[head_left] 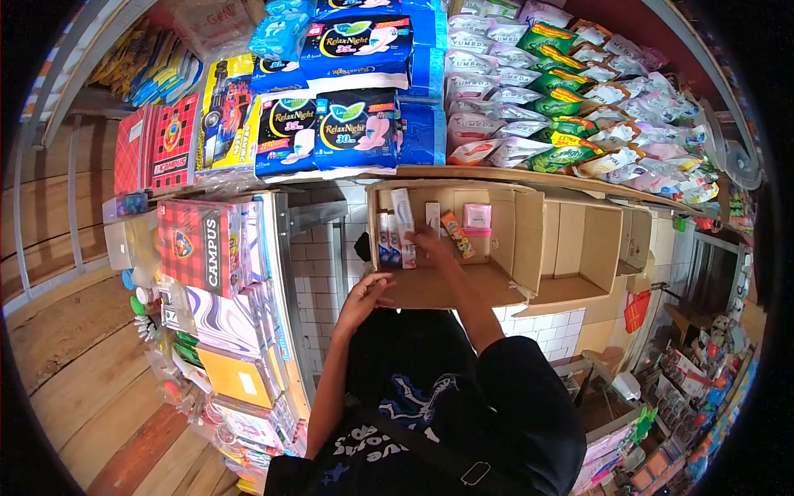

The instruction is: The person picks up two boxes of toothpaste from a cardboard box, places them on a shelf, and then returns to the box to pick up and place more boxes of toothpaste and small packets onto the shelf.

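Note:
My right hand [428,243] reaches into an open cardboard carton [480,283]. Its fingers close on the side of a long white toothpaste box [403,212], which leans at a slight slant near the carton's left wall. To the left of it stand slim blue-and-white boxes [385,236]. Another narrow white box [432,215] is partly behind my right hand. An orange box [456,235] lies tilted to the right, beside a pink packet [477,217]. My left hand [364,299] is at the carton's front left corner, empty, its fingers loosely bent and apart.
A second cardboard carton [571,288] adjoins on the right. Behind the cartons, a shelf holds sanitary pad packs [356,128] and rows of refill pouches [550,103]. Notebooks [194,248] are stacked on the left, above a wooden plank floor [74,355].

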Demonstrator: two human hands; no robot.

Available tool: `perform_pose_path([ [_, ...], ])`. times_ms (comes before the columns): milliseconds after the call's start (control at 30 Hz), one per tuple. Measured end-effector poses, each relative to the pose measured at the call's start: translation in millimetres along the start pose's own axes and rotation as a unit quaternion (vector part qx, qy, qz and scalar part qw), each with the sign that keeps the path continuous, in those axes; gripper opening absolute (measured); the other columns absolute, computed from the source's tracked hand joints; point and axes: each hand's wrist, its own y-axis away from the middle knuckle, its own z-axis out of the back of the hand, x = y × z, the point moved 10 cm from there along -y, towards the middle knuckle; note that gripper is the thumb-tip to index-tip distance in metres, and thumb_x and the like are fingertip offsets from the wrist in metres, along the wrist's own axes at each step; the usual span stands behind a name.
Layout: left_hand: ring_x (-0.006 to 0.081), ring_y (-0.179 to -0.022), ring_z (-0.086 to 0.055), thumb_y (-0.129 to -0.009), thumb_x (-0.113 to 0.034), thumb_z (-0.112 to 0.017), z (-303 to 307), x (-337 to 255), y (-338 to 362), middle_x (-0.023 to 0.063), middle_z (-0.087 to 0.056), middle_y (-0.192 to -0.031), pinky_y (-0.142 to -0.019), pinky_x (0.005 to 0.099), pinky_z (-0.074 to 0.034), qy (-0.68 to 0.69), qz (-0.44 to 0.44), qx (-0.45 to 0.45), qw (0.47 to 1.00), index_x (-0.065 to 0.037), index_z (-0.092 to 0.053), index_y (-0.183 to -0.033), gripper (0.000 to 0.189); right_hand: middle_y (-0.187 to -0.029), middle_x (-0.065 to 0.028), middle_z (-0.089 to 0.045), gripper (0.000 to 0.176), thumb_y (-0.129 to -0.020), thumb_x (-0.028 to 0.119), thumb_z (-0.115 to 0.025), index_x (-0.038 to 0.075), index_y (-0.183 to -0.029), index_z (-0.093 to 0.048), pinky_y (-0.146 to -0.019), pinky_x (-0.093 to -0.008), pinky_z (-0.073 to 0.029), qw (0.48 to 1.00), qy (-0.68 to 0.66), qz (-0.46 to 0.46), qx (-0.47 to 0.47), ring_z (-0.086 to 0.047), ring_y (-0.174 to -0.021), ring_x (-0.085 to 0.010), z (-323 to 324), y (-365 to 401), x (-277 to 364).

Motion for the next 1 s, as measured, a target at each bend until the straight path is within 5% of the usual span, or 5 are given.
perform_pose_path([
  [267, 0.0203, -0.088, -0.069, -0.101, -0.034, -0.050, -2, 2, -4, 0.0154, -0.064, -0.121, -0.078, 0.0314, -0.055, 0.004, -0.011, 0.002, 1.000, -0.005, -0.054, -0.129, 0.040, -0.090, -0.0090, -0.069, 0.033, -0.079, 0.010, -0.076, 0.003, -0.109, -0.065, -0.071, -0.0364, -0.057, 0.979, -0.193, 0.049, 0.052, -0.068, -0.086, -0.0220, 74, 25, -11],
  [367, 0.0193, -0.087, -0.069, -0.102, -0.034, -0.050, -3, 0, -1, 0.0142, -0.065, -0.121, -0.078, 0.0312, -0.055, 0.005, -0.011, -0.001, 1.000, -0.006, -0.054, -0.129, 0.039, -0.096, -0.0113, -0.071, 0.036, -0.076, 0.014, -0.077, 0.002, -0.107, -0.067, -0.078, -0.0394, -0.056, 0.955, 0.273, 0.055, -0.107, -0.069, -0.092, -0.0231, 120, -35, -62],
  [667, 0.0165, -0.083, -0.070, -0.101, -0.037, -0.049, 5, -5, 6, 0.0109, -0.066, -0.120, -0.070, 0.0260, -0.050, -0.039, -0.009, -0.030, 0.999, -0.008, -0.055, -0.129, 0.041, -0.121, -0.0262, -0.060, 0.058, -0.073, 0.012, -0.068, -0.002, -0.127, -0.054, -0.088, -0.0416, -0.052, 0.900, 0.351, -0.120, -0.228, -0.062, -0.108, -0.0373, 106, 18, -18],
  [767, 0.0147, -0.082, -0.069, -0.102, -0.035, -0.049, 3, -6, 6, 0.0103, -0.064, -0.121, -0.071, 0.0245, -0.051, -0.030, -0.005, -0.024, 0.999, -0.007, -0.055, -0.128, 0.039, -0.137, -0.0329, -0.041, 0.075, -0.073, 0.011, -0.066, -0.003, -0.139, -0.034, -0.099, -0.0445, -0.045, 0.824, 0.399, 0.003, -0.402, -0.050, -0.122, -0.0440, 90, 37, 17],
  [1000, 0.0170, -0.087, -0.069, -0.101, -0.037, -0.050, 8, 7, 0, 0.0130, -0.066, -0.119, -0.073, 0.0272, -0.054, 0.005, -0.013, -0.024, 1.000, -0.005, -0.055, -0.128, 0.042, -0.147, -0.0264, -0.032, 0.078, -0.080, 0.013, -0.061, 0.002, -0.148, -0.024, -0.110, -0.0465, -0.034, 0.831, 0.524, 0.154, -0.107, -0.038, -0.134, -0.0400, -18, 13, 52],
])
